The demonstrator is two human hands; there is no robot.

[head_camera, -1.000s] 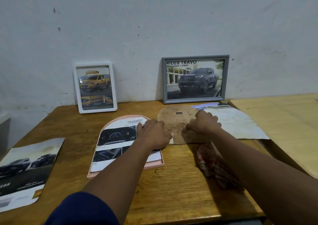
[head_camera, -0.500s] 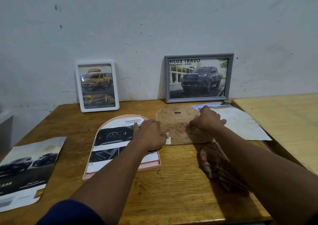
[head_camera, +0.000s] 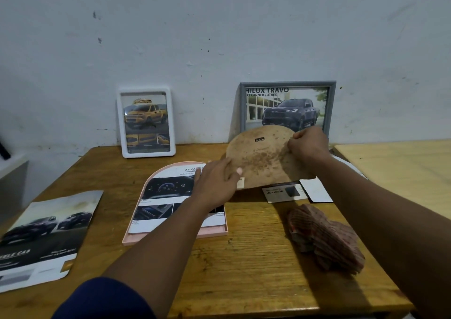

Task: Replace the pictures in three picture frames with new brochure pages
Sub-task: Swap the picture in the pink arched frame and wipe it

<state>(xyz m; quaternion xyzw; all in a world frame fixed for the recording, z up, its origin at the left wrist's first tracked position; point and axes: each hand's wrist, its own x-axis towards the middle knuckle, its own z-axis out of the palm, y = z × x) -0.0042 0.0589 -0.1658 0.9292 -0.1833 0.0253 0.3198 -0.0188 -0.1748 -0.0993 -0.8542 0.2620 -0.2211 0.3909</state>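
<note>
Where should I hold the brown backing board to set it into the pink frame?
By its thin side edges, from right and left: the backing board is flat and tilted up off the table, leaving room underneath. The right hand pinches its right edge.

Backing board, pinched by fingers of R hand: brown fibreboard, matt, rough-looking, mottled w/ dark stains. Under fingers of L hand: brochure page, glossy printed paper, in pink frame w/ smooth matt plastic-like finish. Nearer than R fingers: checked cloth, woven, crumpled, on wood table, varnished, semi-gloss, visible grain. Beyond fingers: white frame, glossy plastic-looking w/ reflective pane, and grey frame, matt. Far left of L fingers: loose brochure, glossy paper w/ sheen.
</note>
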